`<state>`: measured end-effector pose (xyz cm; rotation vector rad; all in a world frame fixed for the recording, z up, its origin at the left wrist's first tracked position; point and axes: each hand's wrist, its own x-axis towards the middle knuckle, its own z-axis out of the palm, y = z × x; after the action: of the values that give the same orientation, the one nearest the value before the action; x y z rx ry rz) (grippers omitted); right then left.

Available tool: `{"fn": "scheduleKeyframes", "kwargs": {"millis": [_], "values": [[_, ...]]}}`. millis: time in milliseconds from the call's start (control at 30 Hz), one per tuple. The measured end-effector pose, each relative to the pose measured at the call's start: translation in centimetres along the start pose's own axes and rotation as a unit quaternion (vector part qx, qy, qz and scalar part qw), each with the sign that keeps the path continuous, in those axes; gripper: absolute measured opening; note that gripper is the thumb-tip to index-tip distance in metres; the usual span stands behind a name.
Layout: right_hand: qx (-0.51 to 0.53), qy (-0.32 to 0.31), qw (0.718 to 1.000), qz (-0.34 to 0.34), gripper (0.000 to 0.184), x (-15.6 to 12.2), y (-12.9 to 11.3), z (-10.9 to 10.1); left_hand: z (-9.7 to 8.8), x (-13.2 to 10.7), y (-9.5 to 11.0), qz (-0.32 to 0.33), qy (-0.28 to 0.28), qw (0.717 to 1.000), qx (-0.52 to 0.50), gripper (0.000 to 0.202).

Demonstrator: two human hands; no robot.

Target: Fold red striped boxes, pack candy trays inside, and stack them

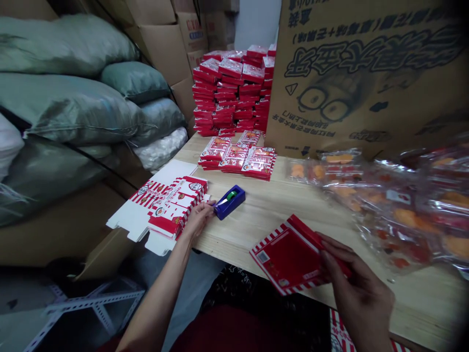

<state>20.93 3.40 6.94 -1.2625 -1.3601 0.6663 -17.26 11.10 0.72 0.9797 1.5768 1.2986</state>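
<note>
Carton (289, 256), red-and-white striped, held in your right hand (355, 283) above a wooden table (278, 225): how does it handle?

— Light, stiff printed card, by my judgement. The glossy faces could slip and the thin flaps could crease if squeezed, so the folded edge is the place to hold it, where my fingers (331, 256) are closed on it now.

— And your left hand (198, 220)?

— Curled at the edge of a second striped carton (176, 208), which lies on a flat white carton blank (146, 210), just beside a blue tape dispenser (229, 203). Whether it grips, I cannot tell.

— Around you?

— Stacked red cartons (230, 93) stand at the table's far end; clear packs of orange-and-red food (399, 210) lie to my right.
</note>
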Motion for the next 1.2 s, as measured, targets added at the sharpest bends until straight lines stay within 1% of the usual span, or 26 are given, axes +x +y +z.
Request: {"fn": "scheduleKeyframes", "kwargs": {"millis": [100, 167, 200, 267, 333, 367, 400, 433, 500, 533, 567, 633, 667, 700, 733, 767, 833, 933, 967, 1033, 1133, 1200], "values": [[-0.03, -0.011, 0.996, -0.088, 0.016, 0.7, -0.2, 1.1, -0.1, -1.0, -1.3, 0.031, 0.035, 0.999, 0.027, 0.034], [-0.051, -0.035, 0.989, -0.131, 0.02, 0.8, -0.2, 1.8, 0.1, -1.6, -1.5, 0.052, 0.071, 0.995, 0.056, 0.029], [-0.062, -0.047, 0.986, -0.145, 0.022, 0.8, -0.3, 2.1, 0.3, -2.1, -1.3, 0.063, 0.09, 0.991, 0.07, 0.026], [-0.078, -0.071, 0.981, -0.16, 0.026, 0.7, -0.6, 2.3, 1.4, -3.4, 0.1, 0.089, 0.125, 0.984, 0.089, 0.02], [-0.083, -0.083, 0.979, -0.167, 0.028, 0.4, -1.0, 2.4, 3.4, -5.6, 2.7, 0.117, 0.137, 0.979, 0.094, 0.018], [-0.083, -0.083, 0.979, -0.169, 0.028, 0.2, -1.2, 2.5, 4.7, -7.0, 4.3, 0.133, 0.124, 0.978, 0.097, 0.019], [-0.082, -0.08, 0.978, -0.172, 0.029, 0.0, -1.4, 2.6, 6.1, -8.6, 5.9, 0.133, 0.084, 0.985, 0.076, 0.019], [-0.082, -0.079, 0.978, -0.174, 0.029, -0.2, -1.7, 2.8, 7.6, -10.2, 7.5, 0.124, 0.038, 0.991, 0.028, 0.019], [-0.083, -0.077, 0.976, -0.186, 0.031, -0.9, -2.2, 3.1, 10.5, -13.1, 10.2, 0.084, -0.045, 0.994, -0.055, 0.019], [-0.083, -0.077, 0.975, -0.193, 0.032, -1.2, -2.4, 3.3, 11.7, -14.2, 11.1, 0.056, -0.079, 0.991, -0.091, 0.02], [-0.082, -0.077, 0.974, -0.199, 0.033, -1.5, -2.6, 3.4, 12.7, -15.0, 11.6, 0.03, -0.104, 0.986, -0.128, 0.031], [-0.072, -0.072, 0.974, -0.204, 0.034, -1.9, -2.8, 3.7, 13.9, -15.8, 11.9, -0.012, -0.126, 0.976, -0.179, 0.068], [-0.064, -0.065, 0.975, -0.202, 0.034, -2.0, -2.8, 3.8, 14.2, -15.9, 11.7, -0.025, -0.125, 0.973, -0.192, 0.084], [-0.057, -0.057, 0.977, -0.196, 0.035, -2.0, -2.8, 3.8, 14.3, -15.9, 11.4, -0.033, -0.119, 0.973, -0.197, 0.094], [-0.052, -0.049, 0.979, -0.193, 0.037, -2.0, -2.9, 3.8, 14.4, -15.8, 11.1, -0.037, -0.112, 0.973, -0.196, 0.098], [-0.053, -0.049, 0.979, -0.191, 0.041, -1.9, -2.9, 3.8, 14.4, -15.7, 10.8, -0.041, -0.106, 0.974, -0.193, 0.098], [-0.067, -0.072, 0.976, -0.193, 0.048, -1.6, -3.0, 3.5, 14.2, -15.5, 10.4, -0.056, -0.11, 0.974, -0.19, 0.098], [-0.083, -0.115, 0.97, -0.196, 0.049, -1.0, -3.4, 3.0, 13.8, -14.7, 10.1, -0.074, -0.139, 0.973, -0.172, 0.098], [-0.081, -0.121, 0.971, -0.19, 0.048, -0.9, -3.5, 2.9, 13.5, -14.3, 10.0, -0.071, -0.15, 0.974, -0.152, 0.096], [-0.072, -0.125, 0.973, -0.178, 0.047, -0.9, -3.6, 2.8, 12.8, -13.3, 9.8, -0.062, -0.19, 0.974, -0.104, 0.084], [-0.057, -0.138, 0.976, -0.16, 0.044, -1.2, -3.3, 2.5, 11.5, -11.8, 9.1, -0.071, -0.281, 0.954, -0.077, 0.055], [-0.058, -0.15, 0.976, -0.148, 0.046, -1.5, -2.8, 2.0, 10.8, -11.1, 8.6, -0.078, -0.318, 0.941, -0.088, 0.038]]}}
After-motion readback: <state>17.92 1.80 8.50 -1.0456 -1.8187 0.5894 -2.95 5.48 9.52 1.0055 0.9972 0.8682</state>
